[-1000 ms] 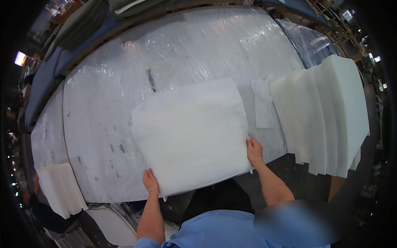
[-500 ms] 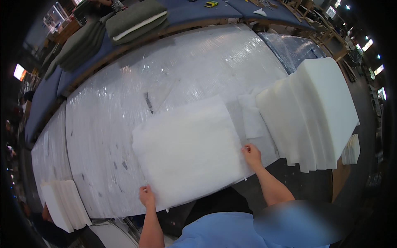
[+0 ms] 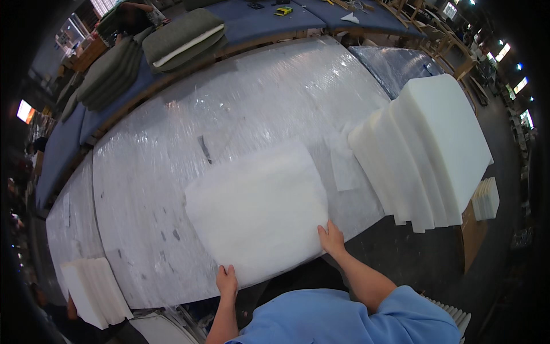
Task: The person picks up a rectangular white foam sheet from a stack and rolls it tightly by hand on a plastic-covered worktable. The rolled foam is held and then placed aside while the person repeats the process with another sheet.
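Observation:
In front of me a white, soft-looking padding sheet [image 3: 260,209] lies on the plastic-covered table [image 3: 149,172]. Its far corners look rounded and its surface slightly fluffy. My left hand [image 3: 227,280] grips the near left corner, with the thumb and a finger showing at the edge. At the near right corner, my right hand [image 3: 331,238] is closed on the edge too, fingertips partly hidden. Just right of the sheet lies a thin white piece [image 3: 344,169]. What is under the sheet cannot be seen.
A stack of large white foam slabs [image 3: 444,143] stands at the right. A smaller white foam stack [image 3: 94,292] sits near left. Blue padded tables [image 3: 252,23] run along the back, bearing grey-green cushions [image 3: 186,40]. A person [image 3: 134,17] is at the far left.
Both hands have come closer together, the left moving right and the right moving left and nearer me. The sheet's near corners have been drawn inward, its outline now rounder.

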Demonstrator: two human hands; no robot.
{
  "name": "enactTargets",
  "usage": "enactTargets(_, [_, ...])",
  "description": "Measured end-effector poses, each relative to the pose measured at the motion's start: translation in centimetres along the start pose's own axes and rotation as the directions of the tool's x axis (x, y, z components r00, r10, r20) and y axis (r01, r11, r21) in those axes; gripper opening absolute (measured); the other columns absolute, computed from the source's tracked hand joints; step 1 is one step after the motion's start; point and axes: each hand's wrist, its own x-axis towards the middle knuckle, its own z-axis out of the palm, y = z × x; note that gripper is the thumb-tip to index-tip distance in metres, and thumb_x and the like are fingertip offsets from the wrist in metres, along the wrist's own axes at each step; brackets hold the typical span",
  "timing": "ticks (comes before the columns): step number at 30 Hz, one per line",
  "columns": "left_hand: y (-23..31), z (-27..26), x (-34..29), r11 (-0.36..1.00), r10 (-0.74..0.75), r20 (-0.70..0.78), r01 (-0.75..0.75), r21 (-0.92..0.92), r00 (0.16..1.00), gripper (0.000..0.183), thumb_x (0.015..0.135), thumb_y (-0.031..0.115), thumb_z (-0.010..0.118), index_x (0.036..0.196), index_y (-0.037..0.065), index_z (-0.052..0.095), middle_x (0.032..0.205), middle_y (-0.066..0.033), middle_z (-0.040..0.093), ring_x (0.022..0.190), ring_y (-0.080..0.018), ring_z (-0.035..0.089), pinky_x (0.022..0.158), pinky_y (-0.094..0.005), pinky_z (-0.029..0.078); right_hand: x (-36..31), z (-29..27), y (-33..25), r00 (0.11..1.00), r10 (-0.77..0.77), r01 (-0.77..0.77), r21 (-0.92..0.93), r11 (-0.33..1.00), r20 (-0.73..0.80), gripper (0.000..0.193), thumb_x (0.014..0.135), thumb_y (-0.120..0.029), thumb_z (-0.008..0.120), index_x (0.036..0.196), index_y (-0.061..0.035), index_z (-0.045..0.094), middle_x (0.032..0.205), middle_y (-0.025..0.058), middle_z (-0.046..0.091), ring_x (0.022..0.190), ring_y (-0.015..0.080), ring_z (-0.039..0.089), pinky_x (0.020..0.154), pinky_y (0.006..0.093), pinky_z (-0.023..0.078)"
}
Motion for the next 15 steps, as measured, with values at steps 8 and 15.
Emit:
enactTargets(8, [0.2,-1.0,1.9,0.882,-0.188,0.251,0.276,-0.382,0.95,0.031,0.102,0.025,0.069,0.112,-0.004,0.07,0.101,-0.0083,0.073,0.088,-0.0167,0.065,0.078,-0.0326,0.051,2.7,0.5,0.3,0.974,0.225,-0.227,0.091,0.97,0.032,0.059,0.102,-0.055,0.053,0.108,0.0006,0.07,0.104,0.0281,0.072,0.106,0.0465,0.067,0.09,0.0503,0.051])
enactTargets(15, [0.2,-1.3,2.1,0.693,-0.207,0.359,0.395,-0.603,0.91,0.037,0.098,0.026,0.076,0.121,-0.001,0.066,0.11,-0.01,0.072,0.099,-0.022,0.068,0.084,-0.0347,0.054,3.9,1.6,1.6,0.954,0.3,-0.299,0.139,0.944,0.014,0.066,0.101,-0.063,0.048,0.113,-0.0009,0.068,0.112,0.0262,0.072,0.111,0.0458,0.066,0.096,0.0526,0.049])
